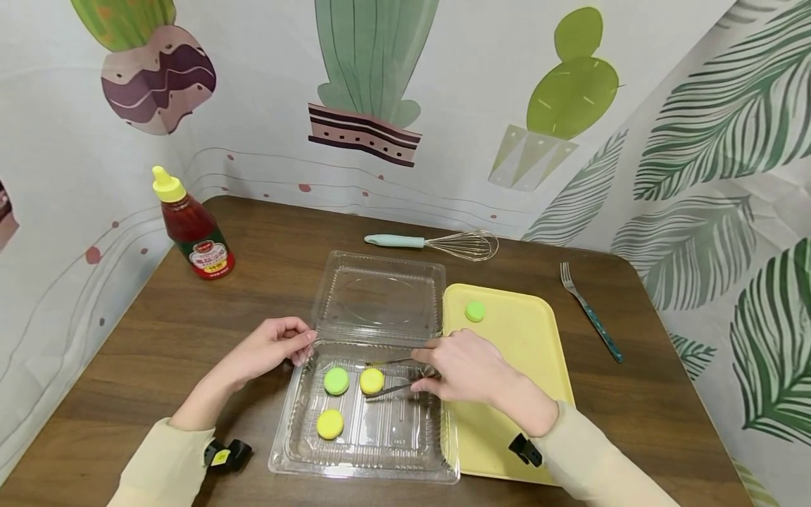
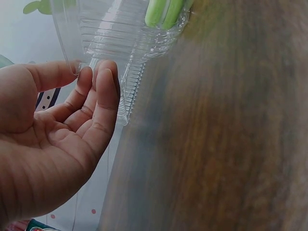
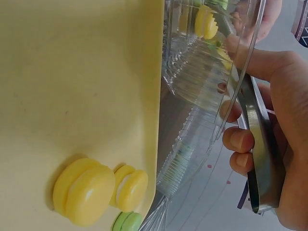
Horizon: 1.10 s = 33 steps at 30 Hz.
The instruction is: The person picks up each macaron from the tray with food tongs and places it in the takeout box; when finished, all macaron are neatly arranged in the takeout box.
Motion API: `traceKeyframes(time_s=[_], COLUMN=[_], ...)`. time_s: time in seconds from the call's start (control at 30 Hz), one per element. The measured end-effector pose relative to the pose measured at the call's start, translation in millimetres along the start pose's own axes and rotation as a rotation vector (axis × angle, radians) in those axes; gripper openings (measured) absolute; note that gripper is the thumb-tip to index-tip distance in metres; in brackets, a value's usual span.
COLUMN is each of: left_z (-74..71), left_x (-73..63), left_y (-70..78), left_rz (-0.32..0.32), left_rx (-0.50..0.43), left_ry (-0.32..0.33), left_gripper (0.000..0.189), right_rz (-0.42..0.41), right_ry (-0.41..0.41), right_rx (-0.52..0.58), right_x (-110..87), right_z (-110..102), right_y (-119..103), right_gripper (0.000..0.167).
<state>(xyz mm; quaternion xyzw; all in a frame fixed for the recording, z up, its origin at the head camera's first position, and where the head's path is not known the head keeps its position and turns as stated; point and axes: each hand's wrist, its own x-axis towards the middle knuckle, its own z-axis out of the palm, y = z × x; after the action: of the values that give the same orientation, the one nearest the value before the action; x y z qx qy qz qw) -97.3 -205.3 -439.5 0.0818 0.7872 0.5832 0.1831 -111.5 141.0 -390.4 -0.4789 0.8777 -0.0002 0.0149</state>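
Fingers on the right hand [image 1: 465, 366] are curled round a pair of metal tongs [image 3: 262, 159], whose tips sit either side of a yellow macaron [image 1: 372, 381] inside the clear container [image 1: 361, 470]; can't really tell if they're squeezing it. The left hand [image 1: 272, 345] pinches the container's rim near its far left corner, thumb on one side. Also in there: a green macaron [image 1: 336, 381] just left of the tongs' one, plus a second yellow one [image 1: 330, 424] nearer the front. The lid [image 1: 380, 299] lies folded back. The yellow tray [image 1: 529, 327] on the right has another green macaron [image 1: 475, 311] and two more yellow macarons [image 3: 86, 192]. Whisk [image 1: 437, 243], fork [image 1: 589, 310] and red sauce bottle [image 1: 198, 236] are further out on the table [image 1: 272, 232].
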Motion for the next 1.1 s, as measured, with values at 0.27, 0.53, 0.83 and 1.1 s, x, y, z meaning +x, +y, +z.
traceKeyframes(time_s=[0.27,0.53,0.83,1.1], left_z=[0.4,1.2,1.4,1.6], left_x=[-0.5,-1.1,-0.5,0.2], left_y=[-0.3,1.1,-0.1,-0.8], left_rz=[-0.001,0.010,0.010,0.009], left_rx=[-0.011,-0.015,-0.013,-0.006], left_ry=[-0.003,0.000,0.004,0.010], left_gripper=[0.026,0.026,0.026,0.025], right_rz=[0.015,0.040,0.040,0.096], right_ry=[-0.005,0.072,0.161,0.243], right_rx=[0.043,0.120,0.152,0.113], right_x=[-2.1,-9.2,-22.6,-41.3], right_z=[0.7,-7.8,-18.9,-28.0], right_y=[-1.1,4.6,16.9,33.2], right_gripper=[0.053,0.054,0.052,0.046])
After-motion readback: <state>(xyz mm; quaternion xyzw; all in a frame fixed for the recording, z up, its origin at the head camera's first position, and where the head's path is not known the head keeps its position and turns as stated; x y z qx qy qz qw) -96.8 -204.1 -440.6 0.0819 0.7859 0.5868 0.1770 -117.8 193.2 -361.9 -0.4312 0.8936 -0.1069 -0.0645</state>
